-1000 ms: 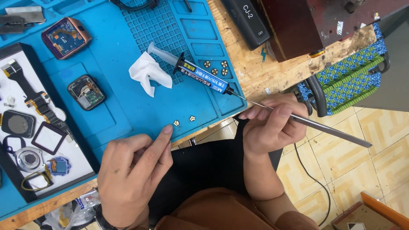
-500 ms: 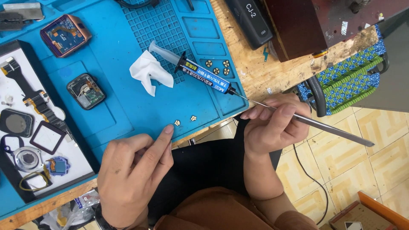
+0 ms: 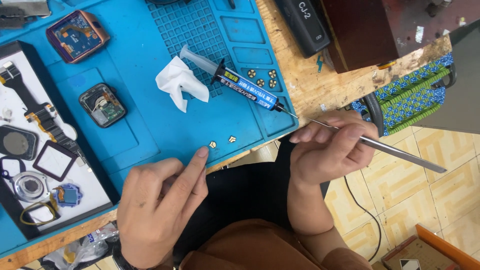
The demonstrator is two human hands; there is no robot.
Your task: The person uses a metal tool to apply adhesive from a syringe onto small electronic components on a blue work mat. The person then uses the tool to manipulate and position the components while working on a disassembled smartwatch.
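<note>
My left hand (image 3: 160, 197) rests at the front edge of the blue work mat (image 3: 150, 115), forefinger stretched out with its tip right beside a tiny pale part (image 3: 212, 145). A second tiny part (image 3: 232, 139) lies just to its right. My right hand (image 3: 330, 147) is off the bench edge, fingers closed round thin metal tweezers (image 3: 400, 150), whose fine tip points left toward the needle of a dark syringe (image 3: 240, 82) lying on the mat. A crumpled white tissue (image 3: 179, 82) lies next to the syringe.
An opened smartwatch body (image 3: 102, 104) and an orange-framed watch case (image 3: 77, 35) sit on the mat. A tray at left (image 3: 95, 200) holds a strap, frames and small rings. Several small round parts (image 3: 260, 77) lie in a mat recess. A black device (image 3: 305, 22) stands behind.
Both hands hold their places. The view has shifted slightly; the tweezers stay in my right hand and my left forefinger stays by the tiny part.
</note>
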